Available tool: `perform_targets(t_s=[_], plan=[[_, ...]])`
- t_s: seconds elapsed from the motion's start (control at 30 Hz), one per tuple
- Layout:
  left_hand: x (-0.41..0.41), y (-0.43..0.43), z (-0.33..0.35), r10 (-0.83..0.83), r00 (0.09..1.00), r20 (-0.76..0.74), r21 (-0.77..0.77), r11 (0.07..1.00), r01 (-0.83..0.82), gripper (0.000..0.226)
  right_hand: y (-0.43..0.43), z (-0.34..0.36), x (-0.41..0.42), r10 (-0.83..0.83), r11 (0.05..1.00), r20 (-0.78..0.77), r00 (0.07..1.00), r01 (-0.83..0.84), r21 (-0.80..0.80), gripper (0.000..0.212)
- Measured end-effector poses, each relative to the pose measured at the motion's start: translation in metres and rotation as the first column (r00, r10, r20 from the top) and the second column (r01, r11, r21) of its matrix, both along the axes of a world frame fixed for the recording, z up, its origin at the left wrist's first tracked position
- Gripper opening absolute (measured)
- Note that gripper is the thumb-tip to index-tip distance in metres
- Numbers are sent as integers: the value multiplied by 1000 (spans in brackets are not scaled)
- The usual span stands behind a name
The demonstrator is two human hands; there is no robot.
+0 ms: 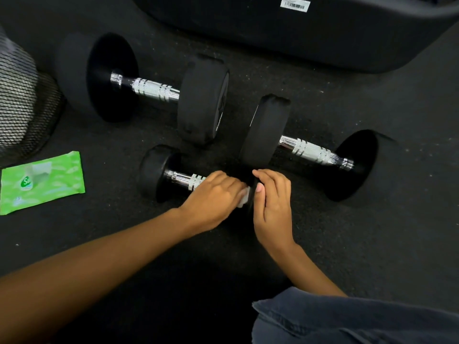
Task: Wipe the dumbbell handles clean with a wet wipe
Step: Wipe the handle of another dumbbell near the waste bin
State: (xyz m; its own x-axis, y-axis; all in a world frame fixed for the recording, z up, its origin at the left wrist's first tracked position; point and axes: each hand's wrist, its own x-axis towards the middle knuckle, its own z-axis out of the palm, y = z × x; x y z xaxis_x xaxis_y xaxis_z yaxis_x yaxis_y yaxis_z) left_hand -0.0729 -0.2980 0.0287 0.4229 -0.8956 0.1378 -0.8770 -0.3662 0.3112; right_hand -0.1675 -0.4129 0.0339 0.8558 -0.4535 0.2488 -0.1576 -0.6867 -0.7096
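Note:
Three black dumbbells with chrome handles lie on the dark rubber floor. The small one (159, 172) is nearest me, and its handle (185, 179) shows only at the left end. My left hand (213, 197) is wrapped over the right part of that handle, holding a white wet wipe (244, 198) against it. My right hand (272, 197) rests over the small dumbbell's right head, which it mostly hides. A large dumbbell (149, 89) lies at the upper left and another (310, 151) at the right.
A green wet-wipe pack (57, 180) lies on the floor at the left. A black mesh bin (22, 103) stands at the far left. A big dark padded object (298, 33) spans the top. My knee in dark cloth (347, 319) fills the lower right.

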Motion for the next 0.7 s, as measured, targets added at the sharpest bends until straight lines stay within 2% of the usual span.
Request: perform_targets(t_s=[0.13,0.27,0.47,0.7], plan=[[11,19,1,-88,994,-67,-66,994,83,37,1,1,0,-1,1000,0,1000,1,-8,38],[2,13,-1,-90,993,-82,-124,989,79,33,2,1,1,-17,1000,-9,1000,17,9,38],[7,23,-4,-124,992,-32,-176,977,117,21,1,1,0,-8,1000,-13,1000,7,-19,38],[-3,9,-5,-83,996,-24,-195,978,77,17,1,-1,2,-26,1000,-1,1000,26,-6,37]])
